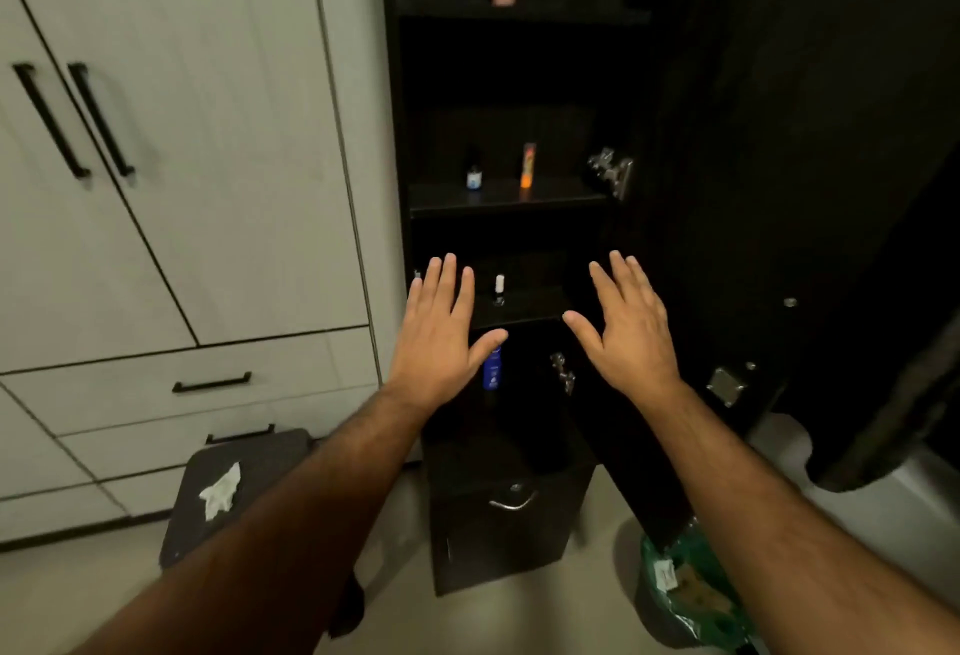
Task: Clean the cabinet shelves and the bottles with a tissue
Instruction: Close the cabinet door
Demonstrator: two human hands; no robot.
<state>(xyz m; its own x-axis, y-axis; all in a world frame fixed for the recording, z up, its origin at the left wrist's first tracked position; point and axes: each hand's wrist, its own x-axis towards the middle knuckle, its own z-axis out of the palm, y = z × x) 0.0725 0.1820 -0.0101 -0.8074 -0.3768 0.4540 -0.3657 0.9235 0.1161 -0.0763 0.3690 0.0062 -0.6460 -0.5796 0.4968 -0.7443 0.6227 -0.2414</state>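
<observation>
cabinet [519, 200]: black wood-look board, faint grain, slight sheen on the shelf front edges
door hinges [613, 171]: bright polished metal
wardrobe [208, 135]: pale matt wood-grain laminate, handles [101, 119] matt black metal
tissue [222, 491]: white crumpled paper, at the stool's left edge
stool [270, 457]: dark matt top
blue bottle [492, 368]: glossy plastic
bin liner [691, 587]: green shiny plastic film
floor [78, 597]: smooth pale tile, dull sheen

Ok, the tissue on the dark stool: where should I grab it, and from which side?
Probably pinch the tissue at its raised, crumpled middle, coming straight down from above with the left hand, which is nearer. It lies loose on the stool, so there is no edge to slide under. Both hands are empty and open.
</observation>
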